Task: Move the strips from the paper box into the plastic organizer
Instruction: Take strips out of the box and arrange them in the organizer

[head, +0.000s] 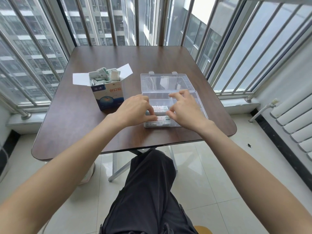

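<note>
Head: white strips (161, 118) fill organizer (201, 105).

The scene is lit brightly by soft, overcast daylight admitted through the tall barred windows (104, 21) from nine to three o'clock. A pale sheen is cast across the dark brown wooden bench (128, 59) toward twelve o'clock. Shadows are kept faint. Window bars are bowed by wide-angle distortion at the edges, and slight softness is seen there.
</note>
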A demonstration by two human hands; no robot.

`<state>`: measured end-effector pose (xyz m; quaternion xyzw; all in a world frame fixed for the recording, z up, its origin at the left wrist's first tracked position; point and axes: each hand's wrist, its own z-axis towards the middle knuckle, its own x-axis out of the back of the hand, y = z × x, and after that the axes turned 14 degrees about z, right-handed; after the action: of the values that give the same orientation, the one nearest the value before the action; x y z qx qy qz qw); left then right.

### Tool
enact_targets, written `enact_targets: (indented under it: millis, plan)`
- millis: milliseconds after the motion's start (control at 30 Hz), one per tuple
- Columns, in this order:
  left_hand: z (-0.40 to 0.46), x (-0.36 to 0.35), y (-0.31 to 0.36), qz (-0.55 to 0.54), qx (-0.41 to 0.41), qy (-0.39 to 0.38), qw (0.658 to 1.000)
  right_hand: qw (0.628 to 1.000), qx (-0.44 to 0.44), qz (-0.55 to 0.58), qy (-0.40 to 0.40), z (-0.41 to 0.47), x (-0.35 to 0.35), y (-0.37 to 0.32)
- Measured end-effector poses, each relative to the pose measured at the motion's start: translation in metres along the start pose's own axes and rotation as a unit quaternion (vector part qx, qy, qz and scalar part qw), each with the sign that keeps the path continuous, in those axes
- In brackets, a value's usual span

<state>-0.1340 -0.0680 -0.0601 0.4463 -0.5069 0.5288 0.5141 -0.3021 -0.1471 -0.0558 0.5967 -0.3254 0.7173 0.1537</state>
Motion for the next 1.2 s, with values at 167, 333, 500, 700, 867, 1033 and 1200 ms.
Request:
enact_targets:
  millis: [167,333,500,700,867,1033,1200]
  plan:
    - [0.002,-0.003,0.004,-0.024,0.000,0.004,1.000,1.000,0.005,0.026,-0.001,-0.001,-0.001,0.002]
    - [0.005,-0.005,0.003,-0.042,0.000,-0.014,0.999,0.996,0.025,0.059,0.061,-0.001,0.005,0.006]
    - [0.006,-0.005,0.002,-0.057,0.003,-0.023,0.998,0.990,0.016,0.086,0.113,0.012,0.012,0.014]
    - [-0.002,0.004,-0.003,-0.081,-0.013,0.041,0.996,0.985,0.022,0.151,0.075,0.026,0.006,0.011]
    - [-0.027,0.025,-0.042,-0.057,0.034,0.337,0.939,0.937,0.132,0.293,0.141,0.045,0.021,-0.023]
    - [-0.051,0.024,-0.108,-0.053,0.231,0.242,0.941,0.941,0.182,0.241,0.150,0.093,0.030,-0.079]
    - [-0.049,0.012,-0.124,-0.162,0.302,0.092,0.935,0.989,0.132,0.017,0.058,0.140,0.019,-0.122]
